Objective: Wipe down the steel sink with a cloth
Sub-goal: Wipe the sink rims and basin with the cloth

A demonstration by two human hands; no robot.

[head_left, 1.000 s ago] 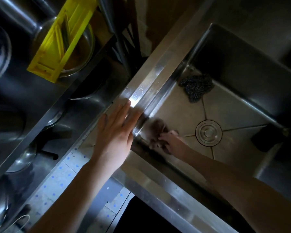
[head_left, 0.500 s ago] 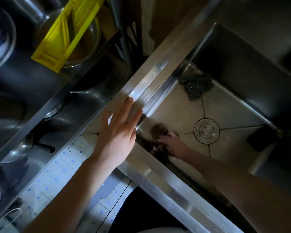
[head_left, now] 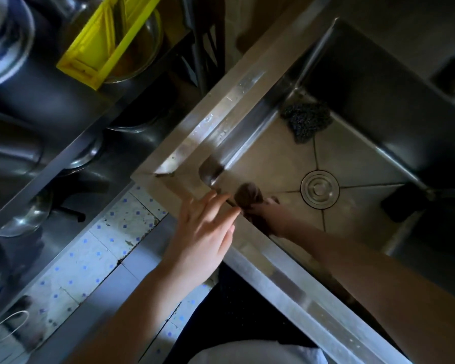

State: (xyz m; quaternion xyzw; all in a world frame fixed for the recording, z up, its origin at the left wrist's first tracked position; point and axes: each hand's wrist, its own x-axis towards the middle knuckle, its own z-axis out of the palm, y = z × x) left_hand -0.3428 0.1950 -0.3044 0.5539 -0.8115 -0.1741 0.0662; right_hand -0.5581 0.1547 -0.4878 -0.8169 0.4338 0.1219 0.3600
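Steel sink (head_left: 229, 111), viewed from above, with both of the person's bare arms reaching in from the lower edge. The right hand (head_left: 264, 214) is reaching down inside the basin and grasping a bunched dark brown cloth (head_left: 248, 193), its fingers curled about the fabric. The cloth is lying against the basin floor just inside the near wall, close to the rounded near-left corner and well to the left of the round drain (head_left: 319, 189). The detail of the fingers is dim and slightly blurred. The left hand (head_left: 205, 232) is released: its fingers are extending straight and slightly spread, the fingertips lying on the flat rim beside that same near-left corner, just above the cloth and holding nothing. A dark, coarse scourer (head_left: 306, 122) is lying on the basin floor in the far-left corner, well apart from the cloth. A dark block (head_left: 399, 204), too dim to identify, is sitting by the right-hand wall of the basin. Beyond the sink's left edge, a yellow plastic tray (head_left: 108, 40) is lying tilted across a steel bowl (head_left: 145, 56) on a dark shelf, and a pale tiled floor (head_left: 90, 248) with small blue marks is showing below.
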